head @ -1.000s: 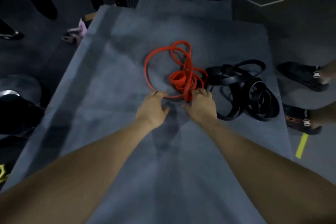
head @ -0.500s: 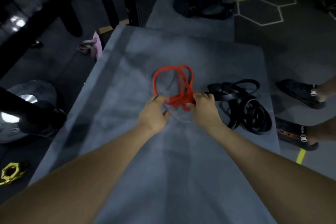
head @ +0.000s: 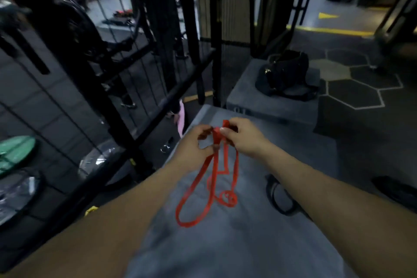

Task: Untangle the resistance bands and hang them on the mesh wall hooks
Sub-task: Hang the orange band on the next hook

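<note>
The red resistance band (head: pixel 212 185) hangs in twisted loops from both hands above the grey padded box (head: pixel 248 244). My left hand (head: pixel 194 149) pinches its top from the left and my right hand (head: pixel 243 137) pinches it from the right, the fingers close together. The band's lower loops and a small coil rest on the box top. A part of the black bands (head: pixel 279 196) shows under my right forearm; the rest is hidden. A black mesh wall (head: pixel 140 67) on a dark frame stands to the left.
A second grey box (head: pixel 270 101) stands behind, with a black bag (head: pixel 284 74) on it. Weight plates (head: pixel 99 160) and a green plate (head: pixel 15 151) lie on the floor at the left. A dark shoe (head: pixel 392 189) is at the right edge.
Both hands have lifted the red band off the box, so its loops now hang down. The view has tilted up toward the mesh wall and the second box.
</note>
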Motion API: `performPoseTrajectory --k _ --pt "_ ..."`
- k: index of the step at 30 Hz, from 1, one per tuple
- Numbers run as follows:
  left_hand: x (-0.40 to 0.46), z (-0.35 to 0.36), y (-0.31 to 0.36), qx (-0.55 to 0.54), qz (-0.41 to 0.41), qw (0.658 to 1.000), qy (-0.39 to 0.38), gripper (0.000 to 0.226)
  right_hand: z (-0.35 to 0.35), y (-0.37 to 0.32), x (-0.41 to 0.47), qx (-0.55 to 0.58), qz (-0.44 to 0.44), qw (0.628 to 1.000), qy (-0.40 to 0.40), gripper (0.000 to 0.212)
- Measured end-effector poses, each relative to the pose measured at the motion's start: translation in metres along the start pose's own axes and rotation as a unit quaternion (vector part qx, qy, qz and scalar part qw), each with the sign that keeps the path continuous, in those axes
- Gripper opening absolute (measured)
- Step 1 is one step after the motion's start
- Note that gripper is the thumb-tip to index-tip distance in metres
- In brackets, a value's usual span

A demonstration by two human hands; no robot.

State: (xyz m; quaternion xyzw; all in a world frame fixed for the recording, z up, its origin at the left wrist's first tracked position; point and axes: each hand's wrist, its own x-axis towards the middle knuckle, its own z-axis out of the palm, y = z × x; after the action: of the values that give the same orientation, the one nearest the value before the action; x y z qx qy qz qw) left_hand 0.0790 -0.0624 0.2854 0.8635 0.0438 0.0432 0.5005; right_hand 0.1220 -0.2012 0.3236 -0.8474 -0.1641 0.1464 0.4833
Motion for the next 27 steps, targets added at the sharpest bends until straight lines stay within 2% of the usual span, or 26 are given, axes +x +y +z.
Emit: performPoseTrajectory --k 4,8,14,17,20,23,25,27 --pt "-0.04 -0.069 0.042 -0.013 0.001 1.0 0.025 0.029 0.002 -0.074 -0.027 0.061 -0.037 0.997 -0.028 0.036" --pt "-0.088 -0.125 0.086 -0.048 0.001 0.998 0.029 0.037 0.007 -0.152 -0.051 0.105 -0.065 0.991 -0.046 0.034" --pt "-0.142 -0.197 0.142 0.092 -0.001 0.988 0.127 0.01 0.007 -0.254 -0.084 0.136 -0.108 0.983 -0.06 0.032" --pt "-0.163 -0.228 0.161 0.122 -0.009 0.983 0.139 0.016 0.005 -0.298 -0.101 0.179 -0.108 0.976 -0.063 0.033" --pt "-0.188 -0.256 0.168 0.152 -0.027 0.979 0.133 0.031 -0.001 -0.333 -0.112 0.217 -0.103 0.97 -0.045 0.028" --pt "-0.212 -0.287 0.166 0.198 -0.063 0.966 0.153 0.035 -0.005 -0.354 -0.113 0.242 -0.088 0.966 -0.011 0.025" --pt "-0.225 -0.312 0.17 0.176 -0.086 0.962 0.188 0.034 -0.008 -0.362 -0.117 0.226 -0.081 0.971 -0.01 0.027" --pt "-0.235 -0.334 0.185 0.154 -0.099 0.959 0.215 0.024 -0.008 -0.365 -0.124 0.154 -0.073 0.985 -0.025 0.022"
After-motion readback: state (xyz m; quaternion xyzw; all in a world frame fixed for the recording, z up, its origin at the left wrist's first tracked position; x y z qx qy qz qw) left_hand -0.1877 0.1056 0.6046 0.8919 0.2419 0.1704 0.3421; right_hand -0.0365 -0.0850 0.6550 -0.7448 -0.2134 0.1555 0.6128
